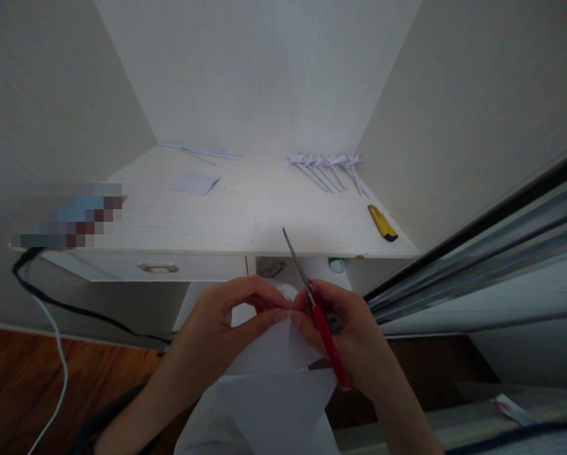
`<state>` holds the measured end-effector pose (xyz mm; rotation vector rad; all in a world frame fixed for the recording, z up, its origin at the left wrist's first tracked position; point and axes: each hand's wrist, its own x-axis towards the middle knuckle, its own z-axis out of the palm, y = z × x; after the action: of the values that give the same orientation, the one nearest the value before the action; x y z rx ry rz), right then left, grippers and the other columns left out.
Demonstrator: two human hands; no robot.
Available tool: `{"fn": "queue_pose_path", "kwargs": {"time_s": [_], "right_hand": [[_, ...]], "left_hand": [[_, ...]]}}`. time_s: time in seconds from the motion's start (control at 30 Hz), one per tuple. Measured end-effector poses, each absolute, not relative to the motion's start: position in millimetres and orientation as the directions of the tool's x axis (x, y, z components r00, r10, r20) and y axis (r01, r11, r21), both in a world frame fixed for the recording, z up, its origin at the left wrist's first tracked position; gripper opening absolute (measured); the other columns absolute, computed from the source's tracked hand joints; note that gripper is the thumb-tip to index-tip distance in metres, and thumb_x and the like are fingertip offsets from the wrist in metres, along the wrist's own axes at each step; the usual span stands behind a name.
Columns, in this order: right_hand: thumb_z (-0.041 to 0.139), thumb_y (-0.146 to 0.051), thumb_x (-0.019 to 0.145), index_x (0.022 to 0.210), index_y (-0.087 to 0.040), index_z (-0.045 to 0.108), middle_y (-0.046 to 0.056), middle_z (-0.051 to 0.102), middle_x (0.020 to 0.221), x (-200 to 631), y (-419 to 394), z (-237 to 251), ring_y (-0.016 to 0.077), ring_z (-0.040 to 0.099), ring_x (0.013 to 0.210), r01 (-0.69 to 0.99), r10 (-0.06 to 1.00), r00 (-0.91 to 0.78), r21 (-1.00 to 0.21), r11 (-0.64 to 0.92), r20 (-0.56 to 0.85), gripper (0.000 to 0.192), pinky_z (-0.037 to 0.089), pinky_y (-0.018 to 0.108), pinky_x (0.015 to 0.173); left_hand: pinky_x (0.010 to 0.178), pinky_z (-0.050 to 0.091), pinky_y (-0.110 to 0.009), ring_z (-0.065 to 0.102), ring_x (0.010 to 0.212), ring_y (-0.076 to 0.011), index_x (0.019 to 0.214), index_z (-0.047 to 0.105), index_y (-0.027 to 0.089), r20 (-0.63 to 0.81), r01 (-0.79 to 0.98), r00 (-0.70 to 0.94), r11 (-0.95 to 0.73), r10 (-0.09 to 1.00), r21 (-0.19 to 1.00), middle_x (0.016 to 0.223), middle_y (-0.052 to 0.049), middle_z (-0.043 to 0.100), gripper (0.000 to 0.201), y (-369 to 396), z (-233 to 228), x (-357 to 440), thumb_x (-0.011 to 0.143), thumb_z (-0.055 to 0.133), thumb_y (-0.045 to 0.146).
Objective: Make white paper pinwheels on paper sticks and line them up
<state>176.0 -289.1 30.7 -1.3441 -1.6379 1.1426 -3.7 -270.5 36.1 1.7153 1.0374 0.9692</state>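
Observation:
My left hand (pixel 226 316) and my right hand (pixel 347 322) meet in front of the desk edge, both pinching a piece of white paper (pixel 276 344) between fingertips. The right hand also holds red-handled scissors (pixel 319 316); their closed metal blades point up and to the left over the desk front. A larger white sheet (pixel 274 404) lies below the hands, over my lap.
The white desk (pixel 245 215) fills an alcove between walls. On it lie a row of folded paper pieces with stems (pixel 326 167), thin paper strips (pixel 202 151), a folded paper (pixel 196 184) and a yellow utility knife (pixel 382 223). A drawer handle (pixel 158 268) and cables (pixel 51 303) sit at left.

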Motion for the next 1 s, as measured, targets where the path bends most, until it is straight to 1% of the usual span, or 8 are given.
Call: {"fn": "queue_pose_path", "kwargs": {"time_s": [0.27, 0.4, 0.57, 0.67, 0.83, 1.0], "right_hand": [[0.060, -0.014, 0.071, 0.072, -0.017, 0.056, -0.003, 0.054, 0.063, 172.5, -281.9, 48.0, 0.0107, 0.047, 0.059, 0.366, 0.976, -0.216, -0.924, 0.112, 0.032, 0.005, 0.037, 0.022, 0.055], [0.059, -0.011, 0.071, 0.072, -0.017, 0.056, -0.003, 0.054, 0.064, 170.6, -281.0, 53.9, 0.0106, 0.047, 0.059, 0.390, 0.975, -0.224, -0.915, 0.103, 0.014, 0.006, 0.037, 0.022, 0.055], [0.060, -0.013, 0.071, 0.072, -0.017, 0.056, -0.003, 0.054, 0.063, 163.9, -280.2, 54.8, 0.0109, 0.047, 0.059, 0.400, 0.973, -0.227, -0.909, 0.120, 0.028, 0.006, 0.037, 0.022, 0.055], [0.060, -0.015, 0.073, 0.072, -0.017, 0.056, -0.004, 0.053, 0.061, 158.6, -279.6, 54.1, 0.0104, 0.046, 0.057, 0.406, 0.972, -0.232, -0.905, 0.124, 0.029, 0.005, 0.037, 0.022, 0.053], [0.060, -0.017, 0.074, 0.071, -0.017, 0.055, -0.003, 0.052, 0.062, 151.7, -280.0, 55.8, 0.0102, 0.046, 0.057, 0.383, 0.971, -0.234, -0.913, 0.139, 0.050, 0.006, 0.036, 0.021, 0.052], [0.062, -0.019, 0.074, 0.070, -0.017, 0.055, -0.004, 0.051, 0.061, 150.7, -281.7, 56.8, 0.0098, 0.045, 0.056, 0.350, 0.972, -0.224, -0.926, 0.143, 0.066, 0.008, 0.037, 0.021, 0.052]], "left_hand": [[0.065, 0.050, -0.020, 0.063, 0.067, -0.0132, 0.073, 0.072, 0.021, 0.165, 0.262, 0.352, -0.266, 0.922, 0.928, 0.069, 0.001, 0.070, 0.006, -260.1, 53.1, -7.3, 0.076, 0.068, 0.018], [0.065, 0.050, -0.022, 0.063, 0.066, -0.0144, 0.070, 0.072, 0.022, 0.171, 0.263, 0.350, -0.272, 0.921, 0.926, 0.068, 0.001, 0.071, 0.007, -257.4, 56.3, -10.1, 0.075, 0.068, 0.020], [0.062, 0.050, -0.023, 0.062, 0.062, -0.0156, 0.068, 0.071, 0.022, 0.182, 0.263, 0.337, -0.278, 0.924, 0.924, 0.065, 0.000, 0.070, 0.007, -257.3, 57.0, -16.9, 0.074, 0.069, 0.022], [0.062, 0.050, -0.023, 0.062, 0.063, -0.0155, 0.067, 0.070, 0.023, 0.196, 0.272, 0.336, -0.294, 0.921, 0.916, 0.065, 0.001, 0.069, 0.008, -258.0, 58.0, -20.9, 0.075, 0.068, 0.020], [0.063, 0.049, -0.022, 0.061, 0.062, -0.0148, 0.066, 0.069, 0.022, 0.212, 0.271, 0.315, -0.302, 0.925, 0.914, 0.065, 0.001, 0.068, 0.009, -259.7, 59.0, -25.7, 0.075, 0.068, 0.019], [0.062, 0.049, -0.022, 0.060, 0.062, -0.0138, 0.067, 0.069, 0.021, 0.220, 0.258, 0.328, -0.312, 0.919, 0.914, 0.064, 0.001, 0.067, 0.010, -261.8, 58.2, -27.4, 0.076, 0.066, 0.018]]}}
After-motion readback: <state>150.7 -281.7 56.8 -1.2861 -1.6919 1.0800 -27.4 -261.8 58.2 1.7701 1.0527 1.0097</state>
